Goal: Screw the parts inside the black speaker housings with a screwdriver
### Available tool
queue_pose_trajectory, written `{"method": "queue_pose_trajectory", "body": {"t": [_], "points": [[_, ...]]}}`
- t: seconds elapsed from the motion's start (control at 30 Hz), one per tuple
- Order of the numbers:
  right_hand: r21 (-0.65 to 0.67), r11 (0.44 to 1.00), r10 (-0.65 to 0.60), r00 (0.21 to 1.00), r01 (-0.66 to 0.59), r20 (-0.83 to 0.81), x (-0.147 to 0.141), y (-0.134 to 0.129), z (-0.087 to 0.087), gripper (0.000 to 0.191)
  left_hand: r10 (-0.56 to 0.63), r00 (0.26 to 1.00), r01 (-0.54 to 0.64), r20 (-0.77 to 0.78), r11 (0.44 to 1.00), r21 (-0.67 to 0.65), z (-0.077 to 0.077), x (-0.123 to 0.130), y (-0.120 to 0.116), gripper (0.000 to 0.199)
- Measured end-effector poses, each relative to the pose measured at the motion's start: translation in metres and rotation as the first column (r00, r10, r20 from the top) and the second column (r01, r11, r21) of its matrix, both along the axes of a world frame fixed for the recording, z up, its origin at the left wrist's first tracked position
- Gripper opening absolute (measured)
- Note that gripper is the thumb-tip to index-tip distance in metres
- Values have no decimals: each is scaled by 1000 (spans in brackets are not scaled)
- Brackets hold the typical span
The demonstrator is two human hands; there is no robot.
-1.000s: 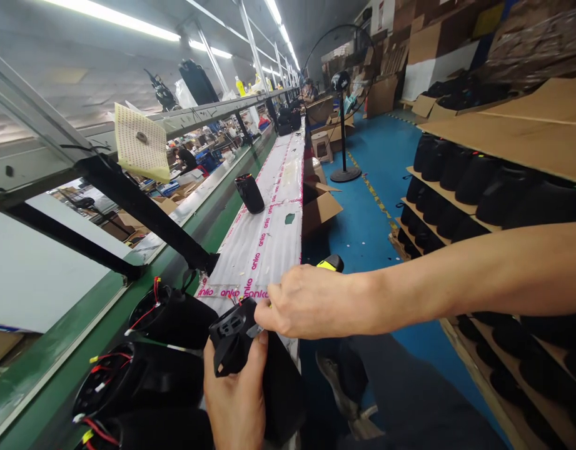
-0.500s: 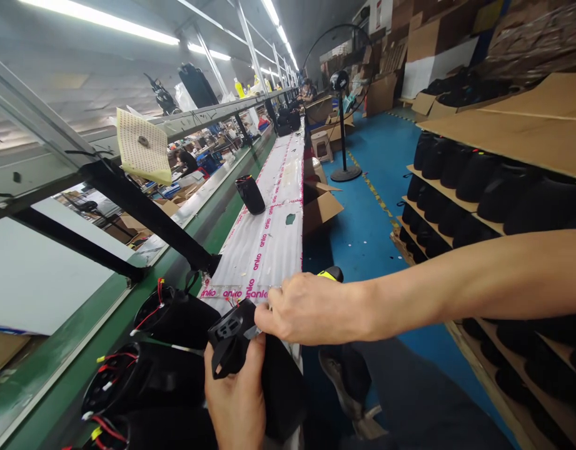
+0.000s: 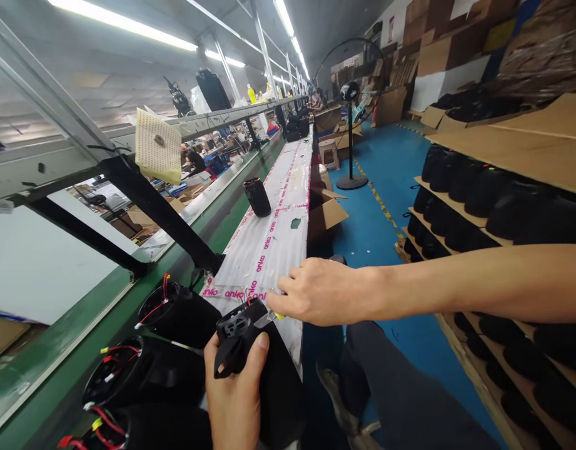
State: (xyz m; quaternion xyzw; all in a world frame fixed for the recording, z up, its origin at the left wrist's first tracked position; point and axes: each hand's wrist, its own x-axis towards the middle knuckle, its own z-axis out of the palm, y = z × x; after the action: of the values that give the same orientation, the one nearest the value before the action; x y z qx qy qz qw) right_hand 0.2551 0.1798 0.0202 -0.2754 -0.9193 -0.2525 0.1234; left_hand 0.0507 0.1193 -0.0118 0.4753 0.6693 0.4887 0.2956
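Observation:
My left hand [image 3: 238,390] is wrapped round a black cylindrical housing [image 3: 282,381], probably a speaker shell, that lies tilted near the front of the bench. Its end carries a port panel [image 3: 235,326] and a black strap loop [image 3: 229,356], and thin red wires stick out at the top. Closed round a yellow-and-black utility knife [image 3: 279,315], my right hand [image 3: 311,292] is just right of the panel. The knife's grey blade points left over the panel's edge; whether it touches is unclear. Most of the handle is hidden in my fist.
Several similar black housings [image 3: 175,312] with red wires lie on the left. One more housing [image 3: 257,197] stands farther along the bench strip [image 3: 281,250] printed "anko". A black slanted post [image 3: 161,212] rises at left. Racks of black housings [image 3: 475,187] and a fan [image 3: 351,137] are right.
My right hand has shifted slightly right, away from the panel, and the blade shows more clearly. The left hand keeps its hold on the housing. The whole view has shifted a little.

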Motion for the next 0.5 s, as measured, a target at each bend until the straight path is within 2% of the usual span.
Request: {"method": "queue_pose_trajectory", "body": {"t": [0.3,0.5], "points": [[127,990,52,998,-56,37,0,-2,10,14,-43,998,44,-37,999,31,0,-1,0,56],[148,988,38,997,-48,68,2,-1,13,15,-45,998,47,-45,998,29,2,2,-1,58]]}}
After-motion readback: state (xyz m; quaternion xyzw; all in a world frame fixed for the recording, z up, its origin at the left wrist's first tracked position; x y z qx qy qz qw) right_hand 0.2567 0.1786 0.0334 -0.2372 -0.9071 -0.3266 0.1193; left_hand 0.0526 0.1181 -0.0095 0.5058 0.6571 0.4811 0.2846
